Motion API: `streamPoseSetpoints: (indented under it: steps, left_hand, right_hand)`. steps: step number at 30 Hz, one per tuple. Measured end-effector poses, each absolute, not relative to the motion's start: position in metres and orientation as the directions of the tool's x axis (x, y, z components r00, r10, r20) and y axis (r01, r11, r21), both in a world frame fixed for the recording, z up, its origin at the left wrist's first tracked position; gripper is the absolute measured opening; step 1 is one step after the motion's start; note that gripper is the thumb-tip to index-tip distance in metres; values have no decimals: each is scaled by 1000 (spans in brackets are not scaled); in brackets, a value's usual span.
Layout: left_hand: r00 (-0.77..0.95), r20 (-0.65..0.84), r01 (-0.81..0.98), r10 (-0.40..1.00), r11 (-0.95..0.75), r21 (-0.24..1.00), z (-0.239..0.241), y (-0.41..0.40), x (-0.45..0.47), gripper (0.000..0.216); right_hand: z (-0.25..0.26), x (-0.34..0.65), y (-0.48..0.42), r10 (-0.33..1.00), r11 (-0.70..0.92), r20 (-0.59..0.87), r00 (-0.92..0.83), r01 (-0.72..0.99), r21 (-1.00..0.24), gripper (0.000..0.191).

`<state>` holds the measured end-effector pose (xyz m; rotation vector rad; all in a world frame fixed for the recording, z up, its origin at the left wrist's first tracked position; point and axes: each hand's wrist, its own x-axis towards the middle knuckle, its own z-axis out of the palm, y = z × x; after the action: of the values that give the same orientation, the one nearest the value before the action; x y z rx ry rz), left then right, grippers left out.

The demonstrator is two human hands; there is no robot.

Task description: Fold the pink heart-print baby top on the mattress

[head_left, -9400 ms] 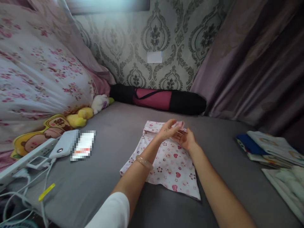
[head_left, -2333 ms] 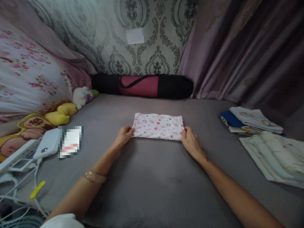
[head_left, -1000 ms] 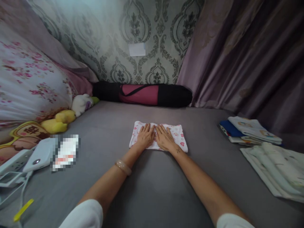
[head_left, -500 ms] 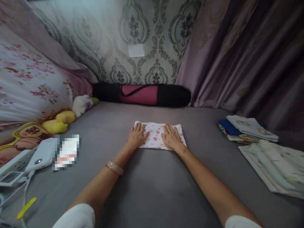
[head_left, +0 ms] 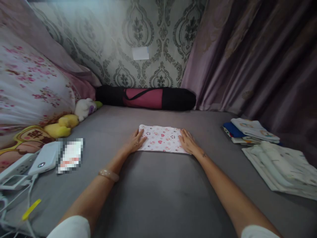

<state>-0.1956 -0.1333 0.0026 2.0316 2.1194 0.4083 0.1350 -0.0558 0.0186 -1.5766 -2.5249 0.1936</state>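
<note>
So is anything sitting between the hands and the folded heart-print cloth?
Nothing visible. The left hand lies flat on the cloth at its left end, the right hand at its right end, both in direct contact.

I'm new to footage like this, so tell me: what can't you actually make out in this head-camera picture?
- Pixelated white patch beside the white power bank: blurred out, unreadable.
- Folded white cloth with pink hearts: its ends lie under the left hand and right hand.
- Flat pale printed cloths: cut off by the right edge.
- White power strip: cut off by the left edge.
</note>
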Motion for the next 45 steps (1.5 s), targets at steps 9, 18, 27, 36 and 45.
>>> streamPoseSetpoints:
  steps: [9, 18, 27, 36, 45]
  left_hand:
    - [-174, 43, 900, 984, 141, 413, 6, -170, -203, 68]
    - [-120, 87, 920, 989, 78, 384, 1, -175, -201, 66]
    - [-109, 121, 920, 987, 54, 388, 3, -177, -200, 66]
    - [-70, 177, 918, 982, -7, 397, 10, -186, -193, 60]
    - [-53, 144, 939, 988, 0, 345, 9, -189, -192, 59]
  right_hand:
    - [45, 114, -67, 878, 457, 246, -410, 871, -180, 63]
    - [20, 101, -72, 885, 457, 144, -442, 883, -102, 66]
    - [23, 103, -70, 884, 462, 124, -450, 881, -99, 65]
    - [49, 61, -73, 847, 512, 238, -474, 849, -129, 61]
    - [27, 36, -85, 859, 512, 91, -504, 846, -147, 60]
